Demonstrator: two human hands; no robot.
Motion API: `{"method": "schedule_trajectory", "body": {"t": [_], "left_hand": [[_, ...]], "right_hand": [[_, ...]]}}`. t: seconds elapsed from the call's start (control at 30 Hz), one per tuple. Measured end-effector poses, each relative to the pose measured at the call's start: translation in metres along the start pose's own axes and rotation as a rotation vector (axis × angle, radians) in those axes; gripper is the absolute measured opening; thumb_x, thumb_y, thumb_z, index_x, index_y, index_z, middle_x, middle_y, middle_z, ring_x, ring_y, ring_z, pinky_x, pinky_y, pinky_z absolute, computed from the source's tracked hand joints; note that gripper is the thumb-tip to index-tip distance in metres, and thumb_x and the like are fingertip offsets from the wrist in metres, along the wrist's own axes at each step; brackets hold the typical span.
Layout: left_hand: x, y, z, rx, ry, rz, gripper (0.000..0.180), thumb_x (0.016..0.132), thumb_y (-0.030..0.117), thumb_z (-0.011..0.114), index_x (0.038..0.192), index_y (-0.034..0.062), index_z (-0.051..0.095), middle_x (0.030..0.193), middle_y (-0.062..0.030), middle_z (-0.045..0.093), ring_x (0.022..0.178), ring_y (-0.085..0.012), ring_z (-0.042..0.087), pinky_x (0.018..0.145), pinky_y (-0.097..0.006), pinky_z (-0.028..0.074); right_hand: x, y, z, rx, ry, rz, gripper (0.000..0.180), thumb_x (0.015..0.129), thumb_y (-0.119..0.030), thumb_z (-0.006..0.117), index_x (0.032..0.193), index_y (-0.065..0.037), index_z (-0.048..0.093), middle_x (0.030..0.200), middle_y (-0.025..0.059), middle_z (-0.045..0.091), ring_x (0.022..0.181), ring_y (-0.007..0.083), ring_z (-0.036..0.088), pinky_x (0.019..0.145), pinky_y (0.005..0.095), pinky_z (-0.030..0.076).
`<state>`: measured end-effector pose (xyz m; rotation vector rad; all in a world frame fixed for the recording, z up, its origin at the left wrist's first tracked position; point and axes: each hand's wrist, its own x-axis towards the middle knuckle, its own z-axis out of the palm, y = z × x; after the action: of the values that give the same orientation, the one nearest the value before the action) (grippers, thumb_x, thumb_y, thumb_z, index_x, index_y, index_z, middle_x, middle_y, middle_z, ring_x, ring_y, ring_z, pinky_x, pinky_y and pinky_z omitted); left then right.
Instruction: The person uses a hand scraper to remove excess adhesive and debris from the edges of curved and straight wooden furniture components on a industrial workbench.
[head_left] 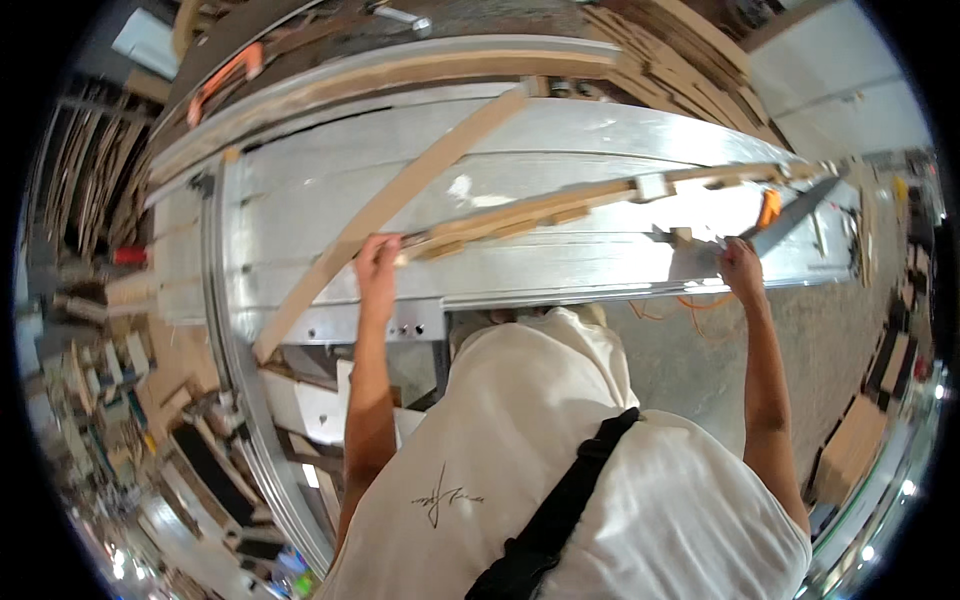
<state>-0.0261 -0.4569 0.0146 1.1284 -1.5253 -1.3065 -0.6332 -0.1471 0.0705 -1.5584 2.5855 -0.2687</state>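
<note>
Head view: the left hand (pixel 377 262) is gripping, fingers closed, the left end of a long wooden strip (pixel 530 212) lying across the metal surface (pixel 300 200); the right hand (pixel 740 265) is pinching a grey bar (pixel 790 215) near the surface's right edge.

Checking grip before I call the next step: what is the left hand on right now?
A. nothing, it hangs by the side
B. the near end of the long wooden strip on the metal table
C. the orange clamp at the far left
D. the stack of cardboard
B: the left hand is closed around the near end of the wooden strip lying across the metal table, while the right hand reaches the table's right part.
</note>
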Motion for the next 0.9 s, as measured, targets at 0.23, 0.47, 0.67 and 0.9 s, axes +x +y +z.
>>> {"method": "schedule_trajectory", "body": {"t": [0.23,0.47,0.67,0.9], "left_hand": [[-0.007,0.013,0.048,-0.171,0.025,-0.044,0.014,0.104,0.015,0.062,0.106,0.0030,0.068,0.099,-0.0004,0.071,0.084,-0.0048,0.057,0.077,-0.022,0.045],[-0.004,0.010,0.115,-0.219,-0.046,-0.037,0.017,0.104,0.016,0.063,0.109,0.0006,0.066,0.097,-0.0025,0.071,0.082,-0.0060,0.056,0.076,-0.024,0.047],[0.007,0.012,0.134,-0.208,-0.162,-0.014,0.026,0.105,0.025,0.063,0.113,0.0004,0.065,0.098,-0.0025,0.069,0.083,-0.0083,0.056,0.076,-0.025,0.047],[0.008,0.004,0.137,-0.243,-0.176,0.034,0.039,0.107,0.036,0.057,0.114,-0.0012,0.066,0.099,-0.0015,0.068,0.089,-0.0104,0.059,0.081,-0.028,0.048]], "right_hand": [[0.001,-0.068,-0.014,0.006,-0.011,0.272,0.031,0.099,-0.014,0.062,0.128,-0.004,0.059,0.103,0.0189,0.069,0.090,0.0360,0.070,0.075,0.0426,0.054],[-0.027,-0.215,0.026,0.334,0.054,0.140,0.056,0.097,-0.021,0.072,0.140,-0.001,0.043,0.108,0.0249,0.068,0.082,0.0285,0.063,0.080,0.0412,0.054],[-0.035,-0.335,0.029,0.573,-0.018,0.035,0.041,0.093,-0.010,0.069,0.130,-0.002,0.053,0.102,0.0185,0.065,0.090,0.0402,0.066,0.079,0.0451,0.054],[-0.031,-0.392,0.053,0.267,-0.045,-0.038,0.047,0.096,-0.024,0.068,0.137,-0.006,0.055,0.102,0.0131,0.066,0.088,0.0343,0.069,0.072,0.0436,0.057]]}}
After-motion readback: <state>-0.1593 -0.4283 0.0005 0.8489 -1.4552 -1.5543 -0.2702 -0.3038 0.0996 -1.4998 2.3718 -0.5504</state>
